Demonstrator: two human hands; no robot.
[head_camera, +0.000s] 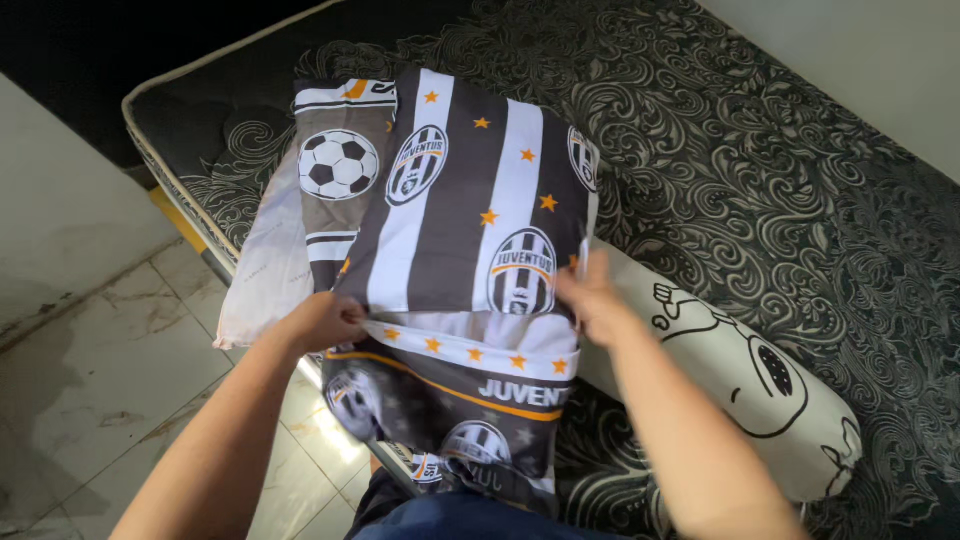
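Note:
A pillow in a black-and-white striped cover (465, 200) with orange stars, round crests and a football picture lies across the near edge of the mattress (760, 170). My left hand (322, 322) grips the cover's lower left edge. My right hand (592, 296) pinches its lower right edge. The cover's loose open end (455, 400) hangs down over the mattress edge toward me. A bare white corner of a pillow (262, 280) sticks out at the left, under the cover.
A long white bolster (740, 385) with a black cartoon drawing lies on the mattress to the right, close to my right forearm. The mattress has a black and grey swirl pattern. Pale marbled floor tiles (90, 400) lie at the left, with a white wall (60, 190) beside them.

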